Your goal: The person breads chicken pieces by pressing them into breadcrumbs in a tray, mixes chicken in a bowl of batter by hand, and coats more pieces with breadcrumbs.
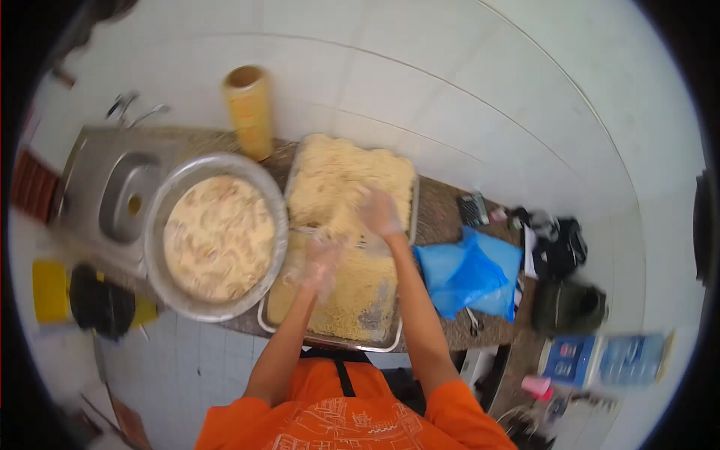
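Note:
Both my hands wear clear plastic gloves and are blurred. My right hand (379,211) is at the near edge of a thick layer of crumb-coated pieces (349,169) on the back metal tray (415,204); its fingers reach over the coating. My left hand (322,264) is lower and to the left, over the front metal tray (364,347), which holds loose yellowish crumbs (341,300). Its fingers are smeared by motion, and I cannot make out anything in them. To the left sits a big metal basin (152,251) of creamy batter (217,236) with pieces soaking in it.
A yellow film roll (251,116) stands upright by the wall. At left is a steel sink (129,199) with a tap. Blue plastic bags (472,270) and scissors (474,322) lie right of the trays. Further right are a dark green bag (568,307) and black items (559,247).

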Tool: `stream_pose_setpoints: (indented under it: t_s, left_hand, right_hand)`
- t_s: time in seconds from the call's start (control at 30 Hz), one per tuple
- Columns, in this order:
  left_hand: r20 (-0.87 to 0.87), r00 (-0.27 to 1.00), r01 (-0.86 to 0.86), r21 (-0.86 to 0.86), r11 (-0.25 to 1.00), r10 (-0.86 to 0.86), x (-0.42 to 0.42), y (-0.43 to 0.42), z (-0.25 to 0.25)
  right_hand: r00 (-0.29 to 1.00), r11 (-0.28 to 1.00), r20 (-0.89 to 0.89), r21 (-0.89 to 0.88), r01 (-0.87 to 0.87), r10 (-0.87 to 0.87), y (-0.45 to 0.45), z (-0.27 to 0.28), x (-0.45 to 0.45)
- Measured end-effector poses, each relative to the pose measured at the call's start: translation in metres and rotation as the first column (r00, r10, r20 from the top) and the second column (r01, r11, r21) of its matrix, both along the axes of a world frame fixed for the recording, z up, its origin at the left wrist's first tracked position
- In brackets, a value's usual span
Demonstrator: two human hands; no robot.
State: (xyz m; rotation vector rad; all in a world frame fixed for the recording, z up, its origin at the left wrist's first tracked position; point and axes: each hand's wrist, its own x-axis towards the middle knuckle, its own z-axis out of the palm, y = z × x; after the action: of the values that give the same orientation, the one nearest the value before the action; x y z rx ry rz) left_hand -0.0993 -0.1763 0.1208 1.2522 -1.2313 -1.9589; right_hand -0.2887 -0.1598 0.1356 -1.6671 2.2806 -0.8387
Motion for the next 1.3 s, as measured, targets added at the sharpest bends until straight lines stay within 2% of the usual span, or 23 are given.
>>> stream_pose_setpoints:
  t_s: [0.03, 0.07, 0.13, 0.17, 0.2, 0.23, 0.27, 0.3, 0.37, 0.43, 0.53, 0.63, 0.73, 0.8, 0.87, 0.93, 0.97, 1.0, 1.03, 1.07, 1.17, 1.27, 1.3]
  left_hand:
    - [0.016, 1.000, 0.005, -0.043, 0.999, -0.004, -0.013, -0.017, -0.017]
    - [0.032, 0.999, 0.009, -0.085, 0.996, -0.007, -0.027, -0.034, -0.035]
    - [0.042, 0.999, 0.024, -0.156, 0.987, -0.017, -0.045, -0.057, -0.070]
    - [0.023, 0.999, 0.036, -0.163, 0.986, -0.033, -0.040, -0.062, -0.082]
    - [0.006, 0.998, 0.066, -0.165, 0.984, -0.066, -0.035, -0.063, -0.091]
    - [-0.009, 0.995, 0.098, -0.162, 0.982, -0.101, -0.023, -0.064, -0.091]
    - [0.018, 0.989, 0.145, -0.113, 0.983, -0.144, -0.013, -0.053, -0.066]
    - [0.044, 0.981, 0.193, -0.064, 0.979, -0.190, -0.002, -0.042, -0.041]
    - [0.005, 0.965, 0.262, -0.071, 0.963, -0.262, 0.025, -0.021, -0.023]
    - [-0.266, 0.913, 0.251, -0.232, 0.940, -0.310, 0.051, -0.003, -0.047]
    - [0.171, 0.927, 0.373, -0.321, 0.870, -0.334, 0.078, 0.028, -0.035]
    - [0.497, 0.786, 0.609, -0.523, 0.596, -0.367, 0.113, 0.028, -0.072]
    - [0.709, 0.615, 0.788, -0.542, 0.292, -0.344, 0.125, 0.025, -0.085]
    - [0.815, 0.526, 0.848, -0.483, 0.219, -0.241, 0.114, 0.060, -0.030]
    - [0.828, 0.443, 0.896, -0.426, 0.128, -0.345, 0.124, 0.044, -0.051]
    - [0.694, 0.578, 0.816, -0.496, 0.296, -0.430, 0.121, 0.059, -0.045]
    - [0.884, 0.319, 0.945, -0.269, 0.184, -0.343, 0.097, 0.072, -0.015]
    - [0.819, 0.469, 0.877, -0.386, 0.287, -0.330, 0.084, 0.087, -0.003]
    - [0.787, 0.362, 0.919, -0.211, 0.334, -0.499, 0.075, 0.088, 0.019]
    - [0.751, 0.476, 0.877, -0.365, 0.314, -0.458, 0.082, 0.093, -0.008]
    - [0.615, 0.666, 0.737, -0.628, 0.249, -0.421, 0.085, 0.100, -0.080]
    - [0.505, 0.679, 0.715, -0.295, 0.633, -0.532, 0.067, 0.089, -0.069]
    - [0.482, 0.754, 0.627, -0.324, 0.708, -0.447, 0.065, 0.086, -0.060]
  right_hand:
    - [0.967, 0.952, -0.252, -0.286, -0.107, 0.033, -0.022, -0.041, -0.018]
    - [0.959, 0.959, -0.273, -0.285, -0.009, -0.072, -0.038, -0.043, -0.012]
    - [0.959, 0.960, -0.073, 0.043, 0.277, -0.274, -0.082, -0.046, -0.010]
    - [0.745, 0.924, -0.551, -0.282, 0.259, -0.377, -0.091, -0.100, -0.006]
    - [0.877, 0.838, -0.275, 0.285, 0.466, -0.395, -0.099, -0.040, 0.007]
    - [0.634, 0.802, -0.562, -0.093, 0.590, -0.532, -0.117, -0.104, 0.021]
    - [0.341, 0.638, -0.626, -0.338, 0.692, -0.701, -0.159, -0.160, 0.025]
    - [0.831, 0.862, -0.264, 0.002, 0.507, -0.489, -0.118, -0.098, 0.044]
    - [0.745, 0.838, -0.452, -0.011, 0.545, -0.490, -0.112, -0.091, 0.068]
    - [0.898, 0.799, -0.421, 0.494, 0.344, -0.126, -0.047, 0.011, 0.066]
    - [0.914, 0.897, -0.099, 0.177, 0.404, -0.392, -0.087, -0.067, 0.056]
    - [0.827, 0.829, -0.059, -0.083, 0.553, -0.558, -0.144, -0.122, 0.048]
    - [0.949, 0.906, -0.055, 0.287, 0.312, -0.309, -0.004, 0.049, 0.069]
    - [0.893, 0.862, 0.134, -0.233, 0.450, -0.429, 0.004, -0.030, 0.102]
    - [0.832, 0.576, 0.285, -0.615, 0.539, -0.475, 0.053, -0.065, 0.140]
    - [0.805, 0.808, 0.176, -0.071, 0.585, -0.567, 0.129, -0.014, 0.146]
    - [0.842, 0.832, 0.065, 0.215, 0.512, -0.535, 0.169, 0.015, 0.151]
    - [0.827, 0.844, -0.171, -0.136, 0.518, -0.535, 0.186, -0.025, 0.148]
    - [0.820, 0.801, -0.031, 0.194, 0.566, -0.572, 0.205, -0.061, 0.155]
    - [0.765, 0.699, 0.131, 0.524, 0.487, -0.631, 0.205, -0.015, 0.145]
    - [0.816, 0.754, 0.040, 0.413, 0.512, -0.576, 0.186, -0.083, 0.164]
    - [0.693, 0.772, 0.393, 0.506, 0.386, -0.604, 0.161, -0.095, 0.162]
    - [0.736, 0.838, 0.415, 0.370, 0.401, -0.535, 0.159, -0.099, 0.158]
